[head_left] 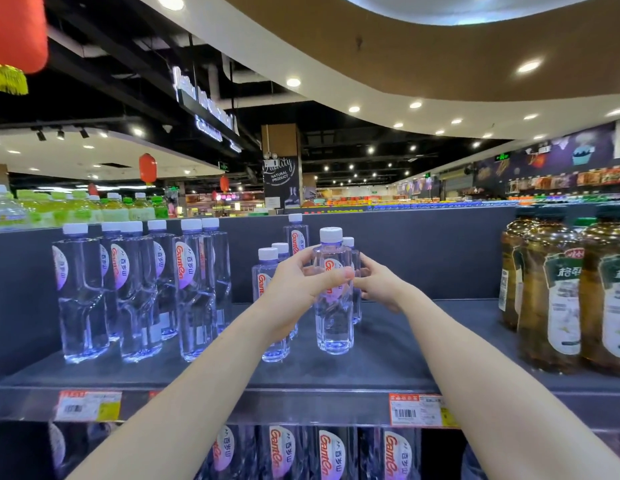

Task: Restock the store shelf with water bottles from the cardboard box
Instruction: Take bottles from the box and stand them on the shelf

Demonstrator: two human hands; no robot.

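A small clear water bottle (333, 317) with a white cap stands upright on the dark top shelf (388, 355), near its middle. My left hand (303, 289) wraps its upper body from the left, thumb across the label. My right hand (379, 284) reaches in from the right, fingertips touching the same bottle's far side. Several small bottles (268, 268) of the same kind stand just behind and left of it. A group of taller water bottles (138, 289) fills the shelf's left part. The cardboard box is out of view.
Brown tea bottles (558, 299) crowd the shelf's right end. Bare shelf lies between them and the small bottles. Price tags (417, 410) line the front rail. More water bottles (332, 452) sit on the shelf below. Green drinks (76, 209) stand beyond the back panel.
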